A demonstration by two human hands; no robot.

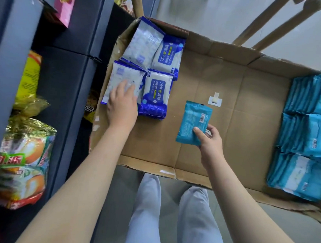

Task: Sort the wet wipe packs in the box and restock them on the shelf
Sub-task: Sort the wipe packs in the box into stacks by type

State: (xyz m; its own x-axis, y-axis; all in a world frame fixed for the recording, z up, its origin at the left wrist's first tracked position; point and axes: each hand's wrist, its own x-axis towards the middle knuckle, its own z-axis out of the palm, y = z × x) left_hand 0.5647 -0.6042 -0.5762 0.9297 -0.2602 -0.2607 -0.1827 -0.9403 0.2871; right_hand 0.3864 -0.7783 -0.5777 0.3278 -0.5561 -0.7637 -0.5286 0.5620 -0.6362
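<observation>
Left hand (122, 102): fingers straight, slightly spread, laid flat on the plain white back of a blue-edged white plastic wipe pack (120, 77). No curl round it.

Right hand (210, 139): pinching a small teal plastic wet wipe pack (191, 120) by its near corner, thumb on top, fingers underneath. Barcode side up. Over the bare middle of the box floor; cannot tell whether the far end touches the cardboard.

Container: large open brown cardboard box (227, 72), flaps folded outward, beneath both hands.

Contents:
- Under and just beyond the left hand: blue-and-white alcohol wipe packs (155, 88) in several low piles, pressed into the corner of the box. Some label up ("75%", "Alcohol Wipes" legible), some back up.
- Well to the right of the right hand: stacks of teal wipe packs (307, 133), packed in rows against the box wall, white label patches and barcodes showing on the top ones.
- Just beyond the held pack: small white sticker (215, 99), flat on the box floor, apart from both groups.

Outside the box:
- Left of the left forearm: dark shelf (67, 74) with foil snack bags (23, 160), yellow, green and orange.
- Between the forearms: legs in pale trousers (148, 204).
- Far beyond the right hand: pale wooden furniture legs (273, 24).
</observation>
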